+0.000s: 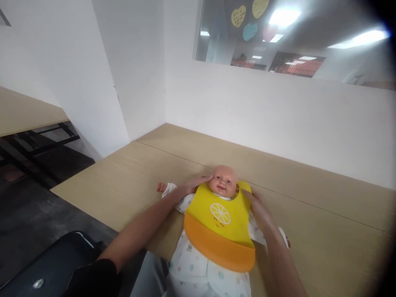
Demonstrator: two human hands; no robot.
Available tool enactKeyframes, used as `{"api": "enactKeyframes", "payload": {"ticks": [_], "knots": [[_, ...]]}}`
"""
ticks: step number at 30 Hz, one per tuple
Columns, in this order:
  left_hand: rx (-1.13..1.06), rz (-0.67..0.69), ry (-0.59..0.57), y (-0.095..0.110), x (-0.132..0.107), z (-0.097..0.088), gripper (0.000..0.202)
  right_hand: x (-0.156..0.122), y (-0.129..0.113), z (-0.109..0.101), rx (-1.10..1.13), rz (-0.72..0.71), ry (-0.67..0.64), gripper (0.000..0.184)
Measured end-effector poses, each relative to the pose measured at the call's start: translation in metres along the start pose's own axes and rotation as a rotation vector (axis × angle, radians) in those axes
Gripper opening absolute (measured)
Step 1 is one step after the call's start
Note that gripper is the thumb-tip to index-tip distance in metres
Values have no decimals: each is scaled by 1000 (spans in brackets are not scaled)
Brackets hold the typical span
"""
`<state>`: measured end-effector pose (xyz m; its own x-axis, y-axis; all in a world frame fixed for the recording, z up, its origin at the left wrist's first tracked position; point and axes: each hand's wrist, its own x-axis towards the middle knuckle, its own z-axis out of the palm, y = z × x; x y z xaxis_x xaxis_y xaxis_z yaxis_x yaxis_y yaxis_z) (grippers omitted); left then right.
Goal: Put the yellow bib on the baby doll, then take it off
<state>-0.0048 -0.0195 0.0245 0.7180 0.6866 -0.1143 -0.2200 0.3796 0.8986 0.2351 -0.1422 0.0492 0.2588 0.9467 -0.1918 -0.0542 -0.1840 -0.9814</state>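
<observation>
Fig.: Doll w/ bib, lying face-up on table.
L→R: left hand (192,184), fingers loose, touches doll (223,180) at cheek; yellow-orange bib (220,225) on chest; right hand (258,208) flat on bib's neck edge; wooden table (324,214) beneath.

We sit before a pale wooden table (309,194) that runs into a corner of plain white walls (278,111). Above the table's far edge, high in the right-hand wall, an interior window (293,41) shows coloured paper hearts (249,31) and bright ceiling light panels (359,39). To the left of the table lies dark grey floor (27,218), with a second wooden tabletop (24,113) on black metal framing (40,142) beyond. A black chair (52,264) stands at the table's near left corner.
</observation>
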Motion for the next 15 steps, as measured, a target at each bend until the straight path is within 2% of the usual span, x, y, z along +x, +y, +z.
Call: {"api": "enactKeyframes", "payload": {"ticks": [4, 9, 15], "knots": [[9, -49, 37, -4, 5, -5, 57, -3, -3, 2, -22, 8, 43, 52], [37, 1, 35, -8, 9, -10, 55, -5, -3, 1, -25, 0, 39, 50], [7, -21, 26, -12, 11, -11, 60, -3, 2, 1, -7, -6, 35, 51]]}}
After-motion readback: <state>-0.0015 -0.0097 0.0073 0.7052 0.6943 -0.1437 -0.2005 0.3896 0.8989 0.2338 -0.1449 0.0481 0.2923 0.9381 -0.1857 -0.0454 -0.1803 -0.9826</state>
